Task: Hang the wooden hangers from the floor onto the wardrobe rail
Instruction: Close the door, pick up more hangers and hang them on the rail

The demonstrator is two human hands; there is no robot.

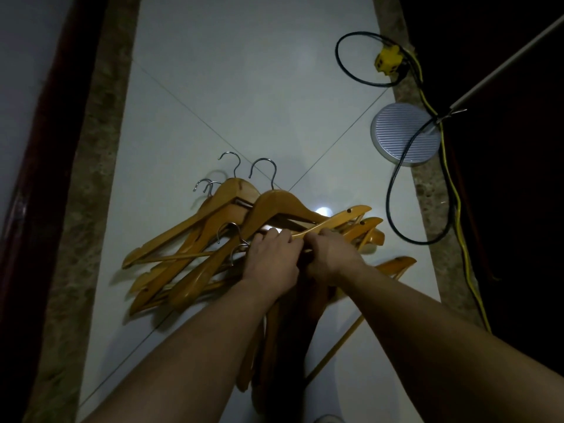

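Note:
Several wooden hangers (213, 227) with metal hooks lie in a loose pile on the white tiled floor (244, 87). One hanger (332, 222) is tilted up at the right of the pile, its arm running toward the upper right. My left hand (273, 264) and my right hand (329, 257) meet at the middle of the pile, fingers curled round this hanger's lower arm. More hangers (268, 346) lie under my forearms, partly hidden. The wardrobe rail is out of sight.
A round ribbed lamp base (406, 132) with a slanted pole (503, 56) stands at the right. A black cable (390, 193) and a yellow cable (457, 209) trail past it from a yellow plug block (387, 61). A dark wooden frame (45, 148) borders the left.

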